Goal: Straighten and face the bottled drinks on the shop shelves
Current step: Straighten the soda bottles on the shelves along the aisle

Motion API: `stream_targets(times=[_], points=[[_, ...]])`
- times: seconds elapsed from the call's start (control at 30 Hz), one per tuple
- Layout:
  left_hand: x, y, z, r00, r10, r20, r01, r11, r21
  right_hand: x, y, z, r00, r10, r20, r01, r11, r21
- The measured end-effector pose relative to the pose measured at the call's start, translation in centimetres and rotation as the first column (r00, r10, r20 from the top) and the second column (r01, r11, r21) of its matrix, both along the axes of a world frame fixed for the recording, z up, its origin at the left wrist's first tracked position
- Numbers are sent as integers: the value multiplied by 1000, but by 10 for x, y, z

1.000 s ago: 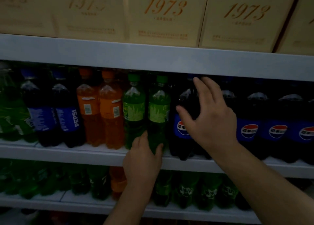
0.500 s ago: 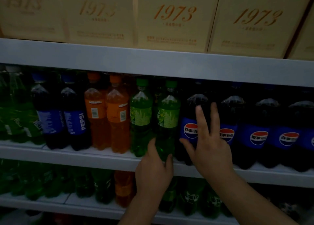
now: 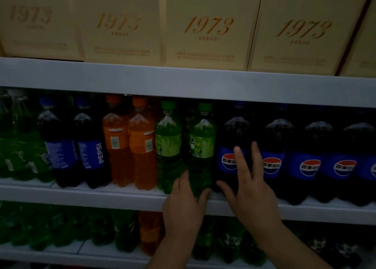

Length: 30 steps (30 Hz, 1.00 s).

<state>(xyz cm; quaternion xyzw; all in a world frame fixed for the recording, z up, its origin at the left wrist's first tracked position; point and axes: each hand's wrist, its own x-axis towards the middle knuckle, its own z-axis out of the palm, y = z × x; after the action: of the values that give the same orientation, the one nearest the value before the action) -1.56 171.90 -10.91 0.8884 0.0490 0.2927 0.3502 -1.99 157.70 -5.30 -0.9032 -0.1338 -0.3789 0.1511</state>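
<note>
Head cam was pretty dim on my end, but I could make out both hands at the middle shelf (image 3: 81, 195). I saw the left hand (image 3: 183, 209) wrapped round the bottom of a green bottle (image 3: 202, 144), thumb on its right side and fingers on its left. That bottle stood upright at the shelf's front edge, label facing out. Meanwhile the right hand (image 3: 252, 199) lay on the cola bottle (image 3: 234, 130) just beside it, fingers straight and spread over the blue label, thumb low on the bottle's left. It looked like resting rather than gripping, though the dark made that hard to call. A second green bottle (image 3: 167, 142) stood to the left, then two orange bottles (image 3: 142, 156) with barcodes showing. More cola bottles (image 3: 309, 156) ran off to the right, logos forward. Tan boxes (image 3: 203, 24) marked 1973 sat on the shelf above.
</note>
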Motion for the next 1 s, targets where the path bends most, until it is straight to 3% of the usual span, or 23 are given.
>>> stream_targets(times=[0.17,0.27,0.33,0.43,0.6,0.8,1.0], points=[[-1,-3,4,996,79,-51,-76,995,62,-6,-6,20,988,63,144,-75,994,78],[-1,-1,6,996,88,8,-88,992,92,-9,-8,28,973,125,195,-148,983,112],[-2,0,7,997,58,57,-63,994,88,-12,-6,25,971,143,191,-169,977,129],[-2,2,8,1000,-26,3,26,999,33,-15,0,18,978,141,155,-163,977,137],[1,4,5,999,21,47,-22,1000,6,-2,23,54,966,190,177,-218,965,150],[11,-5,-15,960,128,251,-136,991,14,31,62,104,992,125,32,-128,976,176],[11,-17,-18,946,179,271,-170,984,-60,49,69,111,980,165,-109,-124,944,307]])
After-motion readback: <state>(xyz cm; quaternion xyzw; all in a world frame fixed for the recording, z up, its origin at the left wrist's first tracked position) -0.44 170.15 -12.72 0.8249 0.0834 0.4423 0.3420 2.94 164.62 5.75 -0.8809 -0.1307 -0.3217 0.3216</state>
